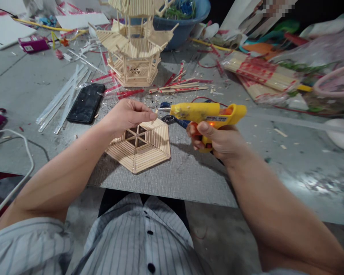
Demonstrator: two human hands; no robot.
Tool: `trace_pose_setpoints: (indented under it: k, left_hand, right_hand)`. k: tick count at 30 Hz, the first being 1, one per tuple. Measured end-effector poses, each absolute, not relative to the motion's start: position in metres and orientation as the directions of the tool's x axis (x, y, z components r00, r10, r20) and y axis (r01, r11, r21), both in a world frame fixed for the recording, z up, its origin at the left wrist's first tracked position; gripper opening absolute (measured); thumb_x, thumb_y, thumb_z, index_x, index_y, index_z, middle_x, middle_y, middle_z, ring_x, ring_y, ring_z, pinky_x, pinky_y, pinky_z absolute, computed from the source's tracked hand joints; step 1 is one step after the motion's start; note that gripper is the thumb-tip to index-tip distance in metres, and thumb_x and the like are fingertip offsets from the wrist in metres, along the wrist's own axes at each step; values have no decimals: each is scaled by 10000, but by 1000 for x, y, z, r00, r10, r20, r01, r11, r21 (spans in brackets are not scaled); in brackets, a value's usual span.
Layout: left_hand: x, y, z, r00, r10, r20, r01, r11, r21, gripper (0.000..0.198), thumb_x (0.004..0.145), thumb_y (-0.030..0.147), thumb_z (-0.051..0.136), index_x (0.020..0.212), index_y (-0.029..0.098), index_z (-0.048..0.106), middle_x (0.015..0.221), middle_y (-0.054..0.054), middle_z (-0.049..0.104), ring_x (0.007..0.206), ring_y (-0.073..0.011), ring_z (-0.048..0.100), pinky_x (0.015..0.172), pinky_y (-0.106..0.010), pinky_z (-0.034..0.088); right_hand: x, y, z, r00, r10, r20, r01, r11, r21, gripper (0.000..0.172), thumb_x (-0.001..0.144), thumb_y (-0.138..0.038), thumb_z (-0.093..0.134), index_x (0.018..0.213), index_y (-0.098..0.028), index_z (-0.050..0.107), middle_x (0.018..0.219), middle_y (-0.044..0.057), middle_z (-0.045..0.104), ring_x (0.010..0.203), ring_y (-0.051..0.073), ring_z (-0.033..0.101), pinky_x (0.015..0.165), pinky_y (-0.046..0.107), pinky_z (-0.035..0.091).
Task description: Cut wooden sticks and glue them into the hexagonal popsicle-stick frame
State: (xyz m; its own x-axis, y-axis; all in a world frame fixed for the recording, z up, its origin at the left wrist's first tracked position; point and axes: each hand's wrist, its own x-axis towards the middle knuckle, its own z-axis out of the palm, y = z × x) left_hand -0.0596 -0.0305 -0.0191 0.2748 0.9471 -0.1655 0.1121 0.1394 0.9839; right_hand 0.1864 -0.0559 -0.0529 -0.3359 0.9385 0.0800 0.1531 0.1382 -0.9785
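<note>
My right hand (215,139) grips a yellow hot glue gun (199,111) by its handle, and an orange light glows on the gun. The metal nozzle points left. Right at its tip, my left hand (132,114) pinches a short wooden stick (155,116) between thumb and fingers. Below the left hand, a flat hexagonal panel of wooden sticks (149,152) lies on the table, with spokes across a dark opening; the hand hides part of it. Beyond stands a tiered pagoda model (134,46) built of similar sticks.
A black phone (86,103) and clear glue sticks (63,95) lie left. Loose sticks with red wrapping (180,86) are scattered near the pagoda. Packaged sticks (258,72) lie right, a blue basin (177,26) stands behind. A white cable (28,152) runs along the left edge.
</note>
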Motion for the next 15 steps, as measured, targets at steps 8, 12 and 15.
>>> trace_pose_setpoints:
  k: [8,12,15]
  left_hand:
    - [-60,-30,-18,298,944,-144,128,110,986,111,720,148,735,628,115,680,456,45,461,405,-13,351,425,-192,205]
    - [-60,-31,-18,295,945,-139,150,98,984,110,714,151,743,637,108,677,478,38,481,424,-15,365,434,-194,217]
    - [-60,-30,-19,306,943,-133,179,80,981,103,710,151,744,651,106,673,494,39,489,439,-15,366,453,-198,232]
  right_hand:
    - [188,-55,-54,-357,928,108,205,191,-960,517,751,-733,599,697,-232,484,584,-7,507,387,85,428,348,274,411]
    - [187,-57,-53,-317,947,46,142,96,-985,541,667,-735,683,676,-224,503,583,-16,496,380,69,401,353,269,406]
    - [186,-61,-50,-274,961,-46,79,-25,-997,517,624,-688,752,673,-218,542,621,-10,515,406,63,411,379,267,416]
